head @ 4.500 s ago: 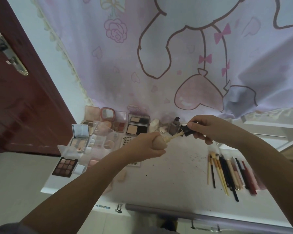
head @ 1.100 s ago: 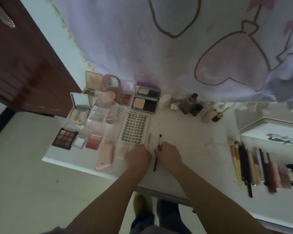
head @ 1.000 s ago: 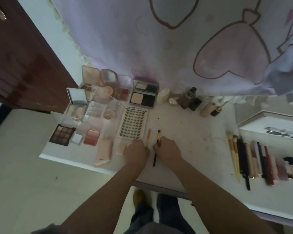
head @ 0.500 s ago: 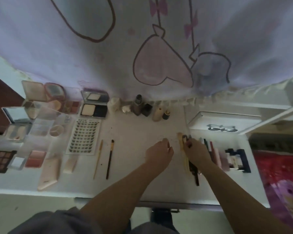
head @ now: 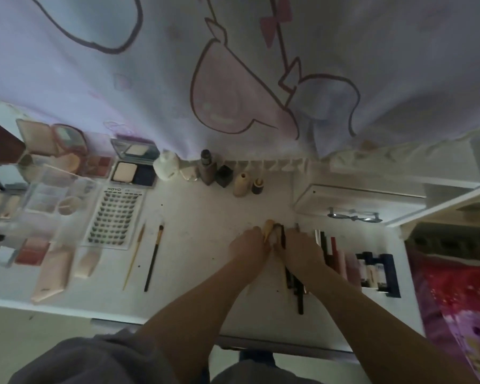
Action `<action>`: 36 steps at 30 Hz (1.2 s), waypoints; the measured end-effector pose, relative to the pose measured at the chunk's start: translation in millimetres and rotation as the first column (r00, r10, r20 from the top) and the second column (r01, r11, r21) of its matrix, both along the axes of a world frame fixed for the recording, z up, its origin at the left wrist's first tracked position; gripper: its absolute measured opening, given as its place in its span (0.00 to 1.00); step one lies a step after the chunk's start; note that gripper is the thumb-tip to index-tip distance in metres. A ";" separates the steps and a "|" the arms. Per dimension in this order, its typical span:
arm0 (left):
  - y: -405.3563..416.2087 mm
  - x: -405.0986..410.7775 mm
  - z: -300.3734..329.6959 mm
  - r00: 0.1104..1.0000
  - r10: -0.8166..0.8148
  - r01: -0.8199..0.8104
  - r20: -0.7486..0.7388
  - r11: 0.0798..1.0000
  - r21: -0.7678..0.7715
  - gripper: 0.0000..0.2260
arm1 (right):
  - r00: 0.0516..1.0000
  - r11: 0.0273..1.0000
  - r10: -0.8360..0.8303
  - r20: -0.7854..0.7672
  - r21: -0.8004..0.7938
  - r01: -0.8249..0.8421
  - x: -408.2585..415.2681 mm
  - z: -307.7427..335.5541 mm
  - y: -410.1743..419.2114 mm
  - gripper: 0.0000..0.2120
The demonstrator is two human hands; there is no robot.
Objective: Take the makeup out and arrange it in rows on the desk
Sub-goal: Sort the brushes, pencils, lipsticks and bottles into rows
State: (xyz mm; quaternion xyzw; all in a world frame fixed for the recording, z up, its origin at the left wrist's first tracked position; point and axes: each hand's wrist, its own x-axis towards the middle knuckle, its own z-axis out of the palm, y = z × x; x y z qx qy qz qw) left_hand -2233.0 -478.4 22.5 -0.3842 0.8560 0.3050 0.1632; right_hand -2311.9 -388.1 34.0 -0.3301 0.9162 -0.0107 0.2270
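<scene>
Both hands met over a cluster of makeup brushes (head: 294, 275) on the right half of the white desk (head: 205, 217), seen from the person's head camera. The left hand (head: 248, 246) had its fingers curled down beside a pale, fluffy brush head (head: 268, 231); whether they were clamped on a handle could not be told. The right hand (head: 302, 249) lay over the dark handles, its fingers bent and hidden, so its grip could not be made out either. Past the right hand lay a row of red and pink tubes (head: 341, 259) and a dark-framed case (head: 377, 273). Well to the left, two slim brushes (head: 147, 259) lay side by side, next to a lash card (head: 114, 217). Open palettes and compacts (head: 133, 167) filled the desk's left end, with a pink tube (head: 53, 275) and a sponge (head: 88, 263) at the near edge. A line of small bottles (head: 222, 176) stood along the back, under a pale curtain (head: 233, 79) printed with a cartoon figure.
</scene>
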 end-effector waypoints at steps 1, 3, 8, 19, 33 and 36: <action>-5.5 7.9 0.1 1.000 -0.006 0.006 0.003 1.000 -0.012 0.10 | 1.000 1.000 0.019 -0.013 0.019 -0.019 2.9 0.7 -3.9 0.13; -19.4 26.7 -0.2 1.000 -0.008 0.008 0.014 0.999 -0.044 0.08 | 0.996 0.995 0.083 -0.031 0.060 -0.081 7.9 2.3 -12.8 0.14; -55.5 75.2 -1.4 0.997 -0.058 0.063 0.049 0.993 -0.103 0.08 | 0.990 0.985 0.122 -0.075 0.134 -0.112 13.4 5.1 -25.0 0.19; -122.4 143.7 2.4 0.986 -0.166 0.162 0.008 0.953 -0.258 0.09 | 0.995 1.000 0.001 0.098 -0.017 0.000 112.4 21.5 -111.9 0.14; -143.3 164.9 4.9 0.972 -0.222 0.182 -0.071 0.913 -0.365 0.14 | 0.987 0.992 -0.089 0.131 -0.079 0.099 144.3 -4.9 -137.0 0.21; -120.1 140.9 17.5 0.957 -0.248 0.174 -0.153 0.907 -0.384 0.14 | 0.993 0.989 -0.102 0.058 -0.101 0.108 107.7 4.4 -103.4 0.16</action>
